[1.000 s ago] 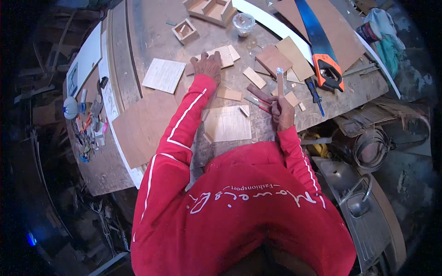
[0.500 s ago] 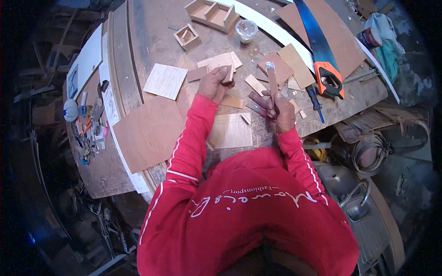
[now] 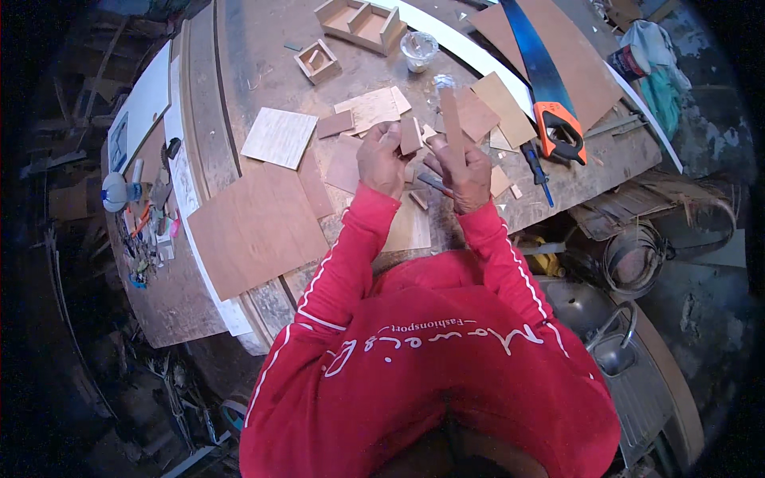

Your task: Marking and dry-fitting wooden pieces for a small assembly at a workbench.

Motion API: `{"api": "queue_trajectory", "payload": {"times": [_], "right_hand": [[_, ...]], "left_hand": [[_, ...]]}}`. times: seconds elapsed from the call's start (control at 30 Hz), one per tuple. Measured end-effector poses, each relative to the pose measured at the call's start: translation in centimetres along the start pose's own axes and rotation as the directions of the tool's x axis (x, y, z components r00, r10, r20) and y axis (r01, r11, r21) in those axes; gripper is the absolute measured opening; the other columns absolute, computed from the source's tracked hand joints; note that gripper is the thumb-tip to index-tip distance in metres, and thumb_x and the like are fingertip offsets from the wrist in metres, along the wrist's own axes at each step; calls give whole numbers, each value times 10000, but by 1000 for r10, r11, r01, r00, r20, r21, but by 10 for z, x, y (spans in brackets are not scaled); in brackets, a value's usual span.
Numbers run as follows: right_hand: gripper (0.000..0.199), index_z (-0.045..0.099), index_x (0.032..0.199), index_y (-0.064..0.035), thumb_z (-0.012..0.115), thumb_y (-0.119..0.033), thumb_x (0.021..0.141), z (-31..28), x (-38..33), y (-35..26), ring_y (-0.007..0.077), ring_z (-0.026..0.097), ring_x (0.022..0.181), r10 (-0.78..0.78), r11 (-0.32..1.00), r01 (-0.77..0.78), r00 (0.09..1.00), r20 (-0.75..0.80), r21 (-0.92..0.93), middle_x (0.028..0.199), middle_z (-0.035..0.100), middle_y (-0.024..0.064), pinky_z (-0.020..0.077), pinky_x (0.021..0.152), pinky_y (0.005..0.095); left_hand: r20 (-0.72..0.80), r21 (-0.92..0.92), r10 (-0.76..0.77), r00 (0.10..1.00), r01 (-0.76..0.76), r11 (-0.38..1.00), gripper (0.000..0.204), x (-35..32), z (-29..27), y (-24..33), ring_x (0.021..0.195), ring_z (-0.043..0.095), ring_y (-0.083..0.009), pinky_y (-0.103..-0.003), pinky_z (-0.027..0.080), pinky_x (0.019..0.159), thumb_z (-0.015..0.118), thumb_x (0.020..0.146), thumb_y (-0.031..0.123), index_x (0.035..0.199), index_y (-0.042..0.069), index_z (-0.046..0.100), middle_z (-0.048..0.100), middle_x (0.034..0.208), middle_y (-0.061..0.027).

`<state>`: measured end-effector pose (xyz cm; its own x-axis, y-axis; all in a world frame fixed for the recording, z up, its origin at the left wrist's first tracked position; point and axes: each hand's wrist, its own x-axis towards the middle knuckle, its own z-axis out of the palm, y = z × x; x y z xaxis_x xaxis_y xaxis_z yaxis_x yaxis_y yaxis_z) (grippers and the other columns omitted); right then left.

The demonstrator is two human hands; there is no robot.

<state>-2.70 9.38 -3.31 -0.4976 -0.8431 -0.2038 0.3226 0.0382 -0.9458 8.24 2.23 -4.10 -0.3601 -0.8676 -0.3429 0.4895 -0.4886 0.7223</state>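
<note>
My left hand [image 3: 382, 163] is closed on a small flat wooden piece [image 3: 410, 135], gripped between thumb and fingers with its face turned up. Close beside it, my right hand [image 3: 472, 182] grips an upright flat wooden stick [image 3: 451, 119]. White paste, blurred, coats the stick's top end. A thin grey tool with a reddish part [image 3: 435, 184] also juts from the right hand; its kind is unclear. Under the hands lies a pale wooden board [image 3: 409, 231], with a small wooden strip [image 3: 418, 200] on it. The clear plastic cup [image 3: 419, 49] beyond them contains something whitish.
Farther off stand a small open wooden box [image 3: 317, 64] and a divided wooden box [image 3: 360, 28]. A handsaw [image 3: 558, 127] and a screwdriver [image 3: 537, 173] lie at right. Thin boards include a pale square [image 3: 279, 137] and a large brown sheet [image 3: 255, 227]. A metal sink [image 3: 629, 366] is lower right.
My left hand has moved right, bringing the wooden piece close to the stick and turning its flat face into view. My right hand has shifted slightly left with the stick.
</note>
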Motion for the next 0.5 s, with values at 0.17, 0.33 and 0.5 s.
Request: {"api": "queue_trajectory", "payload": {"times": [0.17,0.33,0.5], "right_hand": [[218,653,893,21,668,-176,802,2,0,-4,90,569,713,71,997,-70,995,-68,22,795,636,36,462,620,226],[223,643,925,20,663,-166,804,-6,-1,-10,106,582,694,-53,995,46,995,-80,-92,784,629,45,484,623,229],[231,641,916,20,643,-191,824,-10,1,-12,101,580,662,-38,998,36,998,-48,-43,776,618,58,502,596,234]], "left_hand": [[-73,349,197,978,-160,924,179,-9,5,-8,719,558,-126,-279,471,646,587,880,152,986,25,518,593,879,-69],[-39,319,293,955,-266,910,182,-20,14,-13,748,593,-120,-240,500,650,622,837,42,965,-17,507,611,888,-104],[98,348,156,983,-181,920,190,-22,15,-4,757,599,-124,-240,504,657,612,819,-7,977,-17,509,609,881,-92]]}}
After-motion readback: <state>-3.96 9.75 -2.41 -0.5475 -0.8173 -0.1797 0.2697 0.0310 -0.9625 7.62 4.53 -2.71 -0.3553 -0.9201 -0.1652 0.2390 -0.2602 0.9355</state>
